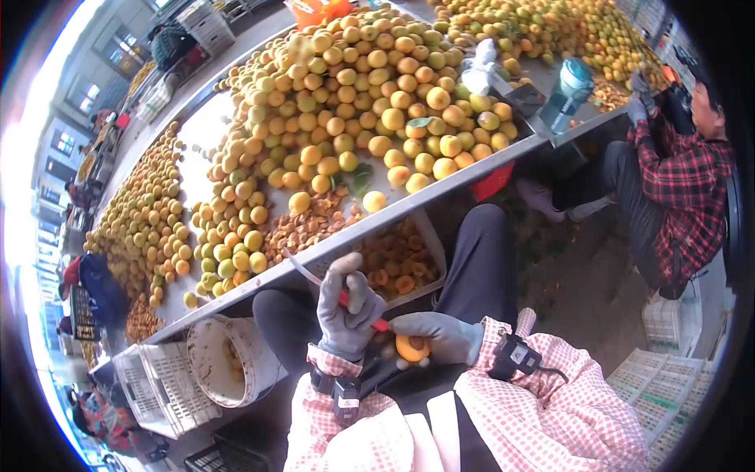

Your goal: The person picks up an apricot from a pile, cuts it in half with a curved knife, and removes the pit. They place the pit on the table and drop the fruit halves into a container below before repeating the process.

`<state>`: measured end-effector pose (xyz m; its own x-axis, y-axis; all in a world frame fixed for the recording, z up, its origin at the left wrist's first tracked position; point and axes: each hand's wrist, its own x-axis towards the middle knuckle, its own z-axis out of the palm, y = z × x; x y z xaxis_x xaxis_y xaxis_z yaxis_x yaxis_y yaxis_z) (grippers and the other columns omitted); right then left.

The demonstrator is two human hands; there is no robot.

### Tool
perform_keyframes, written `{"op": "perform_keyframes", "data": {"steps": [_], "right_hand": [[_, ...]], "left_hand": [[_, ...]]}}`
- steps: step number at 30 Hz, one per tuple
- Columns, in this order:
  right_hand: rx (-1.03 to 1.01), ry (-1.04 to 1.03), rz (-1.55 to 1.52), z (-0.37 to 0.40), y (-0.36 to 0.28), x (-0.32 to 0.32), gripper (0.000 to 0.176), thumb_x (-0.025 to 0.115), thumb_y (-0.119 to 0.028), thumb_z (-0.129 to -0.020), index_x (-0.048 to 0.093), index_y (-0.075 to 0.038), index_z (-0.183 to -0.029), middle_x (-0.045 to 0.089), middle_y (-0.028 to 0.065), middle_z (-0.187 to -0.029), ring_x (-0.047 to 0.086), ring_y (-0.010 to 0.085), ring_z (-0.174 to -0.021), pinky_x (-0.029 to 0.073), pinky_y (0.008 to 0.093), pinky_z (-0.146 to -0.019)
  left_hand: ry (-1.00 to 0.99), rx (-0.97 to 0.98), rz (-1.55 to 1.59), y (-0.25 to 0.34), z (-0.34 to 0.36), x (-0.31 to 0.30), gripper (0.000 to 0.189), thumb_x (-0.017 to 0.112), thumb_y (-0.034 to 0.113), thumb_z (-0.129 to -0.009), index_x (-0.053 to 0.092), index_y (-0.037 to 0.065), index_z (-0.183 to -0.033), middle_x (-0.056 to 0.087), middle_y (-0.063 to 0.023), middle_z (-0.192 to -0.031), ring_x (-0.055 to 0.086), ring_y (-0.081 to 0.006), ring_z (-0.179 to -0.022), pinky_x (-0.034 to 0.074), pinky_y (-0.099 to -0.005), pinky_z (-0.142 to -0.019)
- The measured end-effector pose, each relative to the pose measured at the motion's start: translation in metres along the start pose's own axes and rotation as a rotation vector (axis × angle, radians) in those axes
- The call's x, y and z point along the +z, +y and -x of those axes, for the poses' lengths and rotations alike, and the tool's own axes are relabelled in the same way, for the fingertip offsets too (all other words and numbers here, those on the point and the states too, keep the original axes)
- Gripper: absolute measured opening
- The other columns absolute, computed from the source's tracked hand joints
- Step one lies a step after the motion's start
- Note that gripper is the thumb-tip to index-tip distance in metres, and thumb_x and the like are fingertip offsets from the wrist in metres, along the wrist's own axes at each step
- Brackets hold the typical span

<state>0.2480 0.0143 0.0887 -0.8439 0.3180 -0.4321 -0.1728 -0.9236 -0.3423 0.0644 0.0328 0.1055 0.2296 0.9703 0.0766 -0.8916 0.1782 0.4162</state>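
My left hand (346,311), in a grey glove, is closed around the red handle of a knife (307,270). Its thin blade points up and left, toward the table edge. Just to the right, my gloved right hand (444,334) grips an orange apricot (412,347) over my lap. A dark spot shows on the side of this fruit. Beyond both hands, apricot pits (314,220) lie in a heap along the table's near edge. Below that edge, a crate (434,250) holds apricot halves (397,263).
Whole apricots (354,86) are piled high on the metal table (193,311). A white bucket (255,358) and white crates (169,389) stand at left. A teal bottle (568,94) is on the table near a person in a checked shirt (680,177) at right.
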Motion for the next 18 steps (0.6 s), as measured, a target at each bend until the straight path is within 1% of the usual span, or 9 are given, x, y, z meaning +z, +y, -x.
{"op": "perform_keyframes", "data": {"steps": [2, 4, 6, 9, 10, 12, 14, 16, 18], "right_hand": [[0.071, -0.011, 0.072, -0.002, -0.001, 0.005, 0.041, 0.054, -0.038, -0.096, 0.058, -0.002, -0.114, 0.064, 0.0044, -0.093, 0.061, 0.011, -0.072, 0.048, 0.0172, -0.056], [-0.177, 0.187, 0.37, -0.008, 0.004, 0.006, 0.036, 0.053, -0.034, -0.097, 0.06, -0.002, -0.113, 0.064, 0.0036, -0.091, 0.061, 0.0099, -0.076, 0.048, 0.0225, -0.063], [-0.297, 0.325, 0.554, -0.015, 0.004, 0.008, 0.035, 0.056, -0.033, -0.096, 0.062, -0.001, -0.108, 0.063, 0.0027, -0.088, 0.06, 0.0099, -0.072, 0.047, 0.0232, -0.063], [-0.356, 0.464, 1.045, -0.017, 0.001, 0.008, 0.031, 0.065, -0.025, -0.09, 0.061, 0.001, -0.106, 0.061, 0.004, -0.088, 0.059, 0.0119, -0.082, 0.047, 0.0246, -0.076], [-0.352, 0.463, 1.044, -0.019, 0.008, 0.002, 0.031, 0.065, -0.025, -0.09, 0.061, 0.001, -0.106, 0.061, 0.004, -0.088, 0.059, 0.0119, -0.082, 0.047, 0.0246, -0.076], [-0.589, 0.359, 1.032, -0.02, 0.024, -0.004, 0.033, 0.07, -0.022, -0.085, 0.058, 0.001, -0.106, 0.062, 0.0077, -0.092, 0.06, 0.0137, -0.083, 0.048, 0.0244, -0.079], [-0.456, 0.348, 1.029, -0.014, 0.019, -0.003, 0.037, 0.073, -0.02, -0.081, 0.056, 0.0, -0.107, 0.062, 0.0104, -0.098, 0.061, 0.0147, -0.085, 0.05, 0.0254, -0.081], [-0.212, 0.316, 0.703, -0.013, 0.011, -0.003, 0.039, 0.074, -0.02, -0.08, 0.055, 0.0, -0.109, 0.06, 0.0094, -0.101, 0.061, 0.0137, -0.088, 0.05, 0.0264, -0.082], [-0.143, 0.293, 0.539, -0.011, 0.01, 0.002, 0.041, 0.076, -0.018, -0.079, 0.055, -0.001, -0.11, 0.06, 0.0091, -0.102, 0.061, 0.0137, -0.087, 0.051, 0.0272, -0.082]], "left_hand": [[0.095, 0.036, -0.11, 0.0, 0.004, 0.006, 0.04, 0.048, 0.03, -0.099, 0.05, 0.003, -0.128, 0.043, 0.0028, -0.063, 0.036, -0.0034, -0.045, 0.034, -0.0206, -0.043], [0.193, 0.063, -0.216, -0.007, 0.004, 0.02, 0.04, 0.049, 0.031, -0.098, 0.05, 0.004, -0.128, 0.045, 0.0026, -0.066, 0.04, -0.0036, -0.047, 0.038, -0.0208, -0.046], [0.665, 0.22, -0.276, -0.017, -0.005, 0.033, 0.04, 0.051, 0.031, -0.098, 0.049, 0.006, -0.129, 0.05, 0.002, -0.073, 0.041, -0.0044, -0.052, 0.038, -0.0216, -0.05], [0.728, 0.201, -0.213, -0.017, 0.004, 0.005, 0.04, 0.053, 0.032, -0.096, 0.05, 0.008, -0.128, 0.052, 0.0025, -0.077, 0.038, -0.0048, -0.053, 0.034, -0.0224, -0.049], [0.762, 0.156, -0.148, -0.014, 0.007, 0.002, 0.039, 0.054, 0.032, -0.096, 0.051, 0.008, -0.127, 0.051, 0.0031, -0.075, 0.037, -0.0046, -0.051, 0.032, -0.0221, -0.048], [0.743, 0.133, -0.143, -0.007, 0.012, 0.001, 0.035, 0.052, 0.032, -0.097, 0.054, 0.007, -0.122, 0.048, 0.0041, -0.071, 0.034, -0.0034, -0.047, 0.03, -0.0203, -0.043], [0.482, 0.115, -0.061, 0.001, 0.015, -0.002, 0.034, 0.049, 0.031, -0.099, 0.055, 0.007, -0.123, 0.049, 0.0032, -0.067, 0.03, -0.0044, -0.041, 0.027, -0.021, -0.04], [0.429, 0.124, -0.098, 0.003, 0.018, 0.001, 0.035, 0.046, 0.031, -0.101, 0.057, 0.005, -0.12, 0.048, 0.0024, -0.065, 0.028, -0.004, -0.038, 0.025, -0.0204, -0.038], [0.142, 0.153, -0.133, 0.002, 0.018, 0.004, 0.036, 0.045, 0.03, -0.101, 0.056, 0.002, -0.12, 0.045, 0.0021, -0.062, 0.03, -0.0027, -0.036, 0.026, -0.0187, -0.034]]}}
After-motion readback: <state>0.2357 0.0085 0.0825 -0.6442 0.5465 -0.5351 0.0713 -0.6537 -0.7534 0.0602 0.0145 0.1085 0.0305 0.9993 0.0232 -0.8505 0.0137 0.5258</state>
